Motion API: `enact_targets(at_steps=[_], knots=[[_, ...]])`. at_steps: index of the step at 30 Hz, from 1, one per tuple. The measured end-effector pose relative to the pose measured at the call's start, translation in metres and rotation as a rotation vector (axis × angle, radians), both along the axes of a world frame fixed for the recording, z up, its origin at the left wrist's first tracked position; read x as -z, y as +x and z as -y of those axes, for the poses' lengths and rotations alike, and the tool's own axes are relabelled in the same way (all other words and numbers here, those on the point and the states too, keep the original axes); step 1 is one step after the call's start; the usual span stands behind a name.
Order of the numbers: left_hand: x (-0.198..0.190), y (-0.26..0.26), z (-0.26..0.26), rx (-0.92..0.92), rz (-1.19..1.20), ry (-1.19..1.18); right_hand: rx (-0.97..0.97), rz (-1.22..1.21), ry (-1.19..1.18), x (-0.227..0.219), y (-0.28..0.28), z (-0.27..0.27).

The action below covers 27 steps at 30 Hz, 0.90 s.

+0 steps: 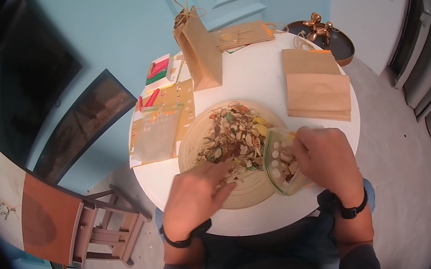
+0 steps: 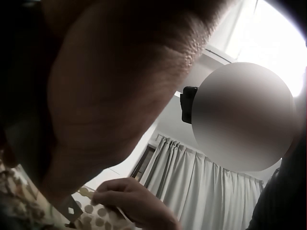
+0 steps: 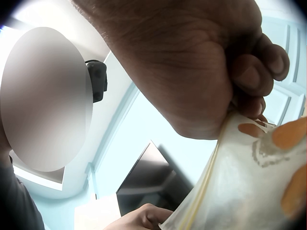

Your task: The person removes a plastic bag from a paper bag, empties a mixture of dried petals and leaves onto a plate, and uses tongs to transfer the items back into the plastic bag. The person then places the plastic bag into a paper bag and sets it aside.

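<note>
A heap of mixed dried petals and leaves, like potpourri (image 1: 232,138), lies on a round beige ridged plate (image 1: 190,148). My left hand (image 1: 193,196) reaches over the plate's near left side, thumb spread away from the fingers, fingertips at the edge of the heap. My right hand (image 1: 328,155) grips the upper edge of a clear zip bag (image 1: 278,162) with pale dots. The bag tilts over the plate's right side, its mouth towards the heap, dried pieces inside. In the right wrist view, curled fingers (image 3: 254,76) hold the bag's edge, orange spots on its side.
A brown paper bag (image 1: 200,50) stands at the back of the white round table (image 1: 250,65). Flat paper bags (image 1: 317,84) lie at right. Another zip bag (image 1: 159,136) and pink-and-green items (image 1: 159,69) lie at left. A wooden chair (image 1: 111,228) stands beyond.
</note>
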<state>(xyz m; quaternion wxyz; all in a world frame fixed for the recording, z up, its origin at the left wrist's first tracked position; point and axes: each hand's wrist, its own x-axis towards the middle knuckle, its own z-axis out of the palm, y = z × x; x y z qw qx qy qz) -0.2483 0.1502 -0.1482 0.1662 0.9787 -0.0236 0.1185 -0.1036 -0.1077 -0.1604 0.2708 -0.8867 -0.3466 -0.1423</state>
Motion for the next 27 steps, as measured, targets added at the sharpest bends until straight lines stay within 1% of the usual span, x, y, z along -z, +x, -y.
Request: enact_targets(at_steps=[3,6,10,13,16,20,23,27], knots=[[-0.003,-0.017,-0.028,-0.117,-0.053,0.045,0.005,0.011,0.001,0.001,0.001,0.003],[-0.012,-0.04,-0.047,-0.237,-0.171,0.013,0.007,0.02,-0.002,0.001,0.0,0.003],[-0.013,-0.062,-0.069,-0.279,-0.271,-0.054,0.013,0.029,-0.008,0.001,-0.001,0.003],[-0.005,-0.062,-0.076,-0.302,-0.273,0.066,-0.003,0.04,-0.003,0.001,-0.001,0.002],[0.01,-0.048,-0.078,-0.293,-0.204,0.134,-0.005,0.035,-0.005,0.001,-0.001,-0.003],[0.029,-0.016,-0.066,-0.274,-0.115,0.237,-0.015,0.026,-0.012,0.001,-0.002,-0.011],[0.032,-0.006,-0.059,-0.309,-0.045,0.209,-0.013,0.024,-0.031,0.003,-0.002,-0.014],[0.029,-0.008,-0.06,-0.319,0.013,0.148,-0.015,0.016,-0.023,0.002,-0.002,-0.015]])
